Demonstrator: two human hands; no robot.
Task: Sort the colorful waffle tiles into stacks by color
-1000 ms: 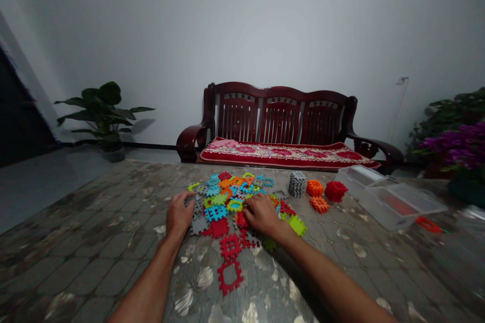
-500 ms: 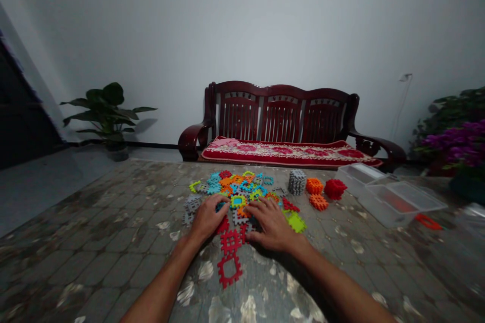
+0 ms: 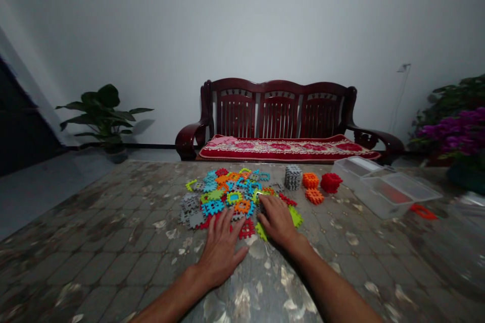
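The left hand (image 3: 220, 248) lies palm down, fingers (image 3: 227, 224) spread toward twelve o'clock; the right hand (image 3: 276, 220), at its two o'clock, curls slightly, its bare forearm (image 3: 333, 285) reaching in from five o'clock.

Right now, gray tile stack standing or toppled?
Standing: the gray tile stack forms an upright column on the tabletop, its tiles squared.

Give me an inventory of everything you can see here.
Table: one, mottled grey-brown, foreground.
Interlocking plastic tiles: many, multicoloured, loose pile mid-table.
Grey tile stack: one, grey, beyond the pile.
Orange tile stacks: two, orange, right of the grey stack.
Red tile cluster: one, red, right of those.
Clear plastic containers: two, colourless, table's right.
Loose red tile: one, red, beside the containers.
Wooden sofa: one, dark red, behind the table.
Floral cushion: one, red, on the sofa.
Potted plant: one, green, far left.
Flowering plant: one, purple and green, far right.
Left hand: one, on the table, against the pile.
Right hand: one, on the pile's near edge.
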